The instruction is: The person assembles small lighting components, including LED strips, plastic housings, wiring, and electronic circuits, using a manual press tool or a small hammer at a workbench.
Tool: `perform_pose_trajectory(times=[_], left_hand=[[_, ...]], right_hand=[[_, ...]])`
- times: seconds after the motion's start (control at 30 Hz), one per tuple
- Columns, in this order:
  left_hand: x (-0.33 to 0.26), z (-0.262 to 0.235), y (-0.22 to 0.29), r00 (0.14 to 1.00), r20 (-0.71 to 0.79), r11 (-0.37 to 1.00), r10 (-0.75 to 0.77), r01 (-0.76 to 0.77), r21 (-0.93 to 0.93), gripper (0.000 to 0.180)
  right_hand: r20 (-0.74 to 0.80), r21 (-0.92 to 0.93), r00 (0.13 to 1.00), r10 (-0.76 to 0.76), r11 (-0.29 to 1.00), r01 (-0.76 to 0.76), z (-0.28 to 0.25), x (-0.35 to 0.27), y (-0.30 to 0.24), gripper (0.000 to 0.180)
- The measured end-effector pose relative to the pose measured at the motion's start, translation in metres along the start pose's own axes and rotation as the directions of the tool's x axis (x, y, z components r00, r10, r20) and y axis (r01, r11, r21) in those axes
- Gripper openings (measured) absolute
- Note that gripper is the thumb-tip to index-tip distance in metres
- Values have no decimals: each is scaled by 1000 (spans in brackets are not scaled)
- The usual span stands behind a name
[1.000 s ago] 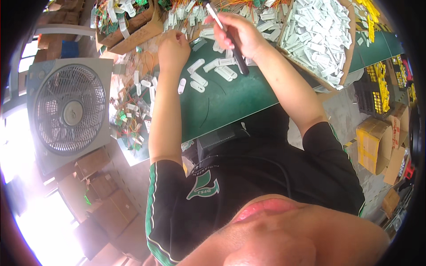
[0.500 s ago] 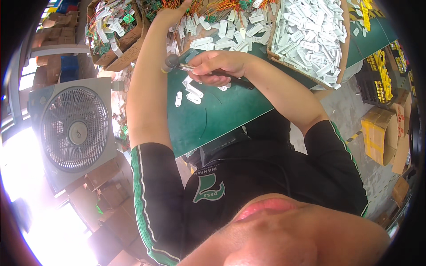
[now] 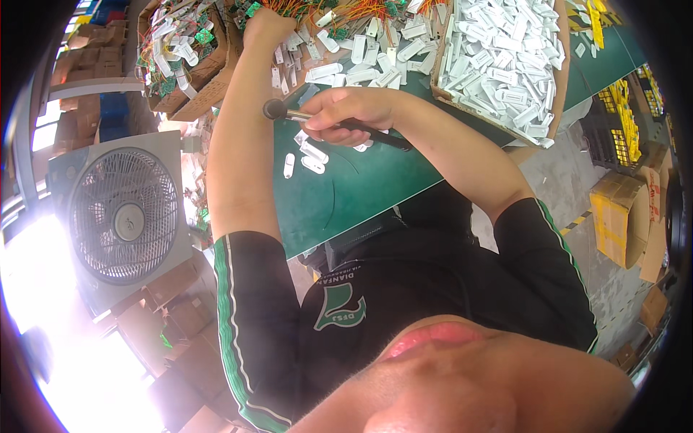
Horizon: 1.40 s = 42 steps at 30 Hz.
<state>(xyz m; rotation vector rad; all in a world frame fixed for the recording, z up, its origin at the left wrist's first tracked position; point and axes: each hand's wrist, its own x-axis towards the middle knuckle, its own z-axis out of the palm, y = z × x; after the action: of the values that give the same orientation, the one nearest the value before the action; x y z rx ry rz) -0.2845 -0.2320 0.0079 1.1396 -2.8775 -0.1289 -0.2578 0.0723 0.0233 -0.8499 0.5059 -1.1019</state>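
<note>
My right hand [image 3: 345,114] is closed around a small hammer [image 3: 275,110] with a round dark head, a metal shaft and a black handle. The hammer lies sideways above the table, its head near my left forearm. At the far edge of the view, my left hand [image 3: 267,29] reaches to a heap of green circuit boards with orange wires [image 3: 354,13]; its fingers are mostly hidden. Several white plastic casings [image 3: 314,153] lie on the green table [image 3: 375,180] below my right hand. More white pieces [image 3: 364,61] are spread beyond it.
At the right, a cardboard box [image 3: 559,72] is filled with white casings. Another carton [image 3: 209,86] at the left holds boards, wires and casings. A grey fan [image 3: 130,220] stands left of the table. Boxes [image 3: 619,213] and a black crate [image 3: 613,137] sit on the floor at right.
My left hand has drawn slightly left and its fingers no longer stretch out to the right. The hammer in my right hand has tilted, and its head has shifted a little left.
</note>
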Motion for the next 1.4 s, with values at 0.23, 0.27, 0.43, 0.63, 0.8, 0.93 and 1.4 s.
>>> perform_pose_trajectory(times=[0.23, 0.27, 0.43, 0.63, 0.8, 0.93, 1.4], left_hand=[[-1, -4, -20, 990, 80, 989, 120, -112, -91, 52], [-4, -4, -16, 989, 80, 989, 122, -114, -93, 52], [-25, -11, -7, 994, 79, 991, 73, -64, -114, 52], [-8, -37, -25, 993, 119, 929, 24, 22, -368, 39], [-13, -41, -26, 993, 106, 950, 52, -17, -313, 41], [-39, -24, -20, 973, 137, 978, 187, -172, -117, 53], [-21, 0, -10, 973, 210, 991, 97, -115, 74, 58]], right_hand=[[7, -17, 1000, 7, 1000, -7, -1, 0, 1, 29], [8, -15, 1000, 10, 1000, -10, -3, -1, 2, 29], [-8, -12, 1000, 26, 1000, -26, -5, -2, 7, 29], [10, -33, 1000, 22, 999, -22, -5, 2, 5, 31], [7, -30, 1000, 26, 999, -26, -5, 2, 5, 31], [1, -35, 999, 41, 999, -41, -5, -1, 6, 31], [-73, -132, 995, 71, 988, -80, -3, -4, 2, 30]])
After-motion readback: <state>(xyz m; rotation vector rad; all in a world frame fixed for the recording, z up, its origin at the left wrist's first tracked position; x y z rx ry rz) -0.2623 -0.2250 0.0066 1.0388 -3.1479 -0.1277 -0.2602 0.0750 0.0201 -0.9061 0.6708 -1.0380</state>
